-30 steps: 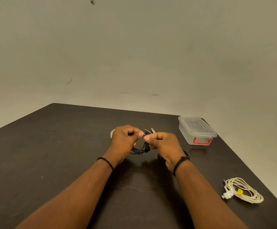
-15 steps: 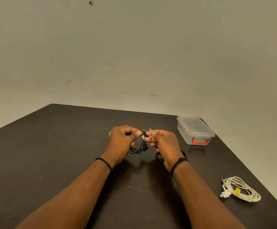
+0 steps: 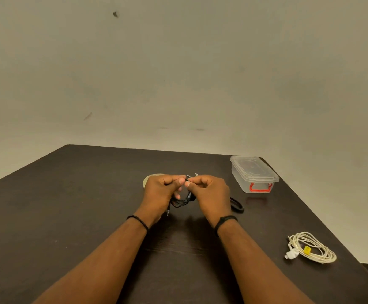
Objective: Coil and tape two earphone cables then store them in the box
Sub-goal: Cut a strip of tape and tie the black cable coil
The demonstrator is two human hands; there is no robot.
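Both hands work above the dark desk [image 3: 73,207] near its centre. The left hand [image 3: 160,191] and right hand [image 3: 209,191] each pinch the black earphone cable [image 3: 182,201], thumbs nearly touching; its coil hangs between them, plug dangling beside the left wrist. The lidded clear box [image 3: 254,174] stands at 2 o'clock near the far right corner. The white earphone cable [image 3: 310,249], coiled and bearing a yellow tab, lies at 4 o'clock beside the right edge. Bare surface extends toward 9 o'clock.
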